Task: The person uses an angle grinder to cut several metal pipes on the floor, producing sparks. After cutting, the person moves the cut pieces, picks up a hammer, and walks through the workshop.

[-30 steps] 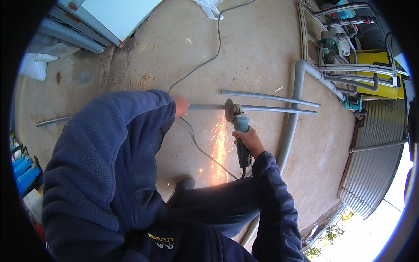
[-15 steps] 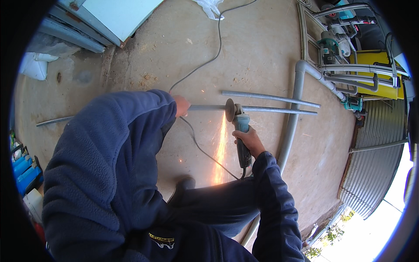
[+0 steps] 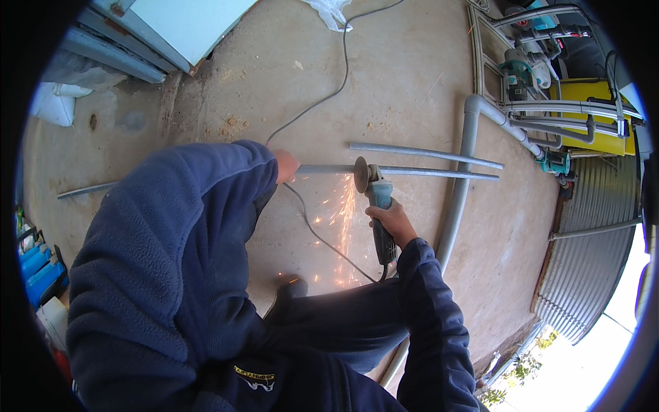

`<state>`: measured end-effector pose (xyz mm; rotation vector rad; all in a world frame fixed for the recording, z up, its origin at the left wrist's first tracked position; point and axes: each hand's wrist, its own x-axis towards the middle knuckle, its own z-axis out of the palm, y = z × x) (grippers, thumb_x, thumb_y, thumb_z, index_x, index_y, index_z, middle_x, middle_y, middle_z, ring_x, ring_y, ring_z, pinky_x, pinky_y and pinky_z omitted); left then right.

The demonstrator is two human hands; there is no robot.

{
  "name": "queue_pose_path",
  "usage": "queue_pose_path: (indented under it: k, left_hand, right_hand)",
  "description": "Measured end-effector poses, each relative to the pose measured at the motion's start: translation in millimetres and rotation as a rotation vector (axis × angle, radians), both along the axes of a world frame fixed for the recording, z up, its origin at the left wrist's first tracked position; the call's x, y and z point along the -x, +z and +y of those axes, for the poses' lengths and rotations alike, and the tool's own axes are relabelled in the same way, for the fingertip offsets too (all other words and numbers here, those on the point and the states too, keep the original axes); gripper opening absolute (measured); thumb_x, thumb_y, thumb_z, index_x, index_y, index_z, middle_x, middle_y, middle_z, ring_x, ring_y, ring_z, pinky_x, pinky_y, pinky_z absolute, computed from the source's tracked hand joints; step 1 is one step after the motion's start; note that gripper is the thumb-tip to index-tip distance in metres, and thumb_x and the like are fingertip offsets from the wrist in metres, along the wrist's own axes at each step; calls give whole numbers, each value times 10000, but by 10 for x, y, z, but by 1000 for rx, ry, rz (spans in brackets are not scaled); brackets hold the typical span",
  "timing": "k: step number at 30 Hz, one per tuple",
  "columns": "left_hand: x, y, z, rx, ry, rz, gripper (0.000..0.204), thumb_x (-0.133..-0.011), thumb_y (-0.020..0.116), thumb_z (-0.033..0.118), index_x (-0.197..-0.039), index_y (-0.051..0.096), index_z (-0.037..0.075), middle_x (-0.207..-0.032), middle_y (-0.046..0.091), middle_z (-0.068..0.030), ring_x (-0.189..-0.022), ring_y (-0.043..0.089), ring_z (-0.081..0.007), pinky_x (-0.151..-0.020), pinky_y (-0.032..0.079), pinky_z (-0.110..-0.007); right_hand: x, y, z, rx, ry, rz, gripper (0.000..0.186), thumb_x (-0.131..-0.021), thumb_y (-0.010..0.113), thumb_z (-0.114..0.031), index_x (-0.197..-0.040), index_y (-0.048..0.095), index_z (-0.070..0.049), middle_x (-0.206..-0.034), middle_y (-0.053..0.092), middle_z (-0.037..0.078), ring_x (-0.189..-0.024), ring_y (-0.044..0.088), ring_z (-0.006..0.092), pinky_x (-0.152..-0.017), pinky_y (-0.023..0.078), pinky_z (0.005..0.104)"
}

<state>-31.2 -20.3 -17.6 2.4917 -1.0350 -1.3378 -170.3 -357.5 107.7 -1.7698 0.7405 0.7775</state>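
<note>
Hold the disc (image 3: 361, 174) square to the near thin pipe (image 3: 326, 169), right hand (image 3: 394, 222) wrapping its fingers round the grinder (image 3: 379, 195), left hand's (image 3: 286, 167) fingers unclear.

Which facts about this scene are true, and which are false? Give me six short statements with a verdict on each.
1. The right hand holds the grinder. True.
2. The person wears gloves. False: both hands are bare.
3. Sparks stream from the disc toward the person's legs. True.
4. The grinder runs without a cord. False: a cord leaves the rear of its handle.
5. The left hand is on the long bar. True.
6. The long bar lies alone. False: a shorter bar lies beside it, and both cross the grey pipe.
</note>
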Motion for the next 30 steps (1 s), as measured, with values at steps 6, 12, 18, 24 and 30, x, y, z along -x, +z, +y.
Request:
queue_pose_path:
  k: [6, 12, 18, 24, 30]
  left_hand:
    - [-9, 42, 15, 42, -13, 21, 418, -956, 744, 354, -1251, 703, 60, -1198, 727, -225, -1181, 674, -462, -1006, 388, -830]
    - [27, 30, 4, 33, -28, -17, 424, -943, 760, 359, -1240, 703, 61, -1166, 736, -213, -1149, 688, -462, -991, 396, -835]
    - [27, -124, 25, 96, -24, -15, 420, -921, 778, 373, -1210, 719, 74, -1136, 742, -210, -1121, 700, -462, -967, 411, -837]
    - [20, -41, 17, 40, -4, -5, 417, -927, 776, 366, -1199, 717, 56, -1140, 737, -230, -1106, 703, -480, -959, 433, -828]
    - [23, 11, 28, 62, -8, -24, 419, -922, 781, 358, -1210, 714, 61, -1137, 739, -226, -1103, 704, -476, -958, 414, -842]
  right_hand:
    - [-21, -1, 25, -20, -11, -14, 487, -856, 823, -189, -1228, 630, 58, -919, 682, 91, -719, 696, 185, -646, 576, 340]
    - [-83, 110, 67, -6, -22, 17, 516, -847, 823, -208, -1245, 622, 52, -917, 680, 91, -715, 688, 187, -654, 576, 358]
    - [-109, 47, 51, -25, -24, 14, 503, -850, 824, -206, -1233, 623, 49, -897, 682, 93, -717, 689, 185, -655, 579, 354]
    - [-84, -32, 15, -21, -16, -1, 483, -853, 826, -202, -1218, 630, 46, -890, 679, 84, -708, 681, 181, -655, 579, 348]
    - [-73, -30, -4, -24, 2, 14, 471, -859, 820, -200, -1215, 630, 42, -897, 680, 85, -707, 679, 180, -655, 575, 350]
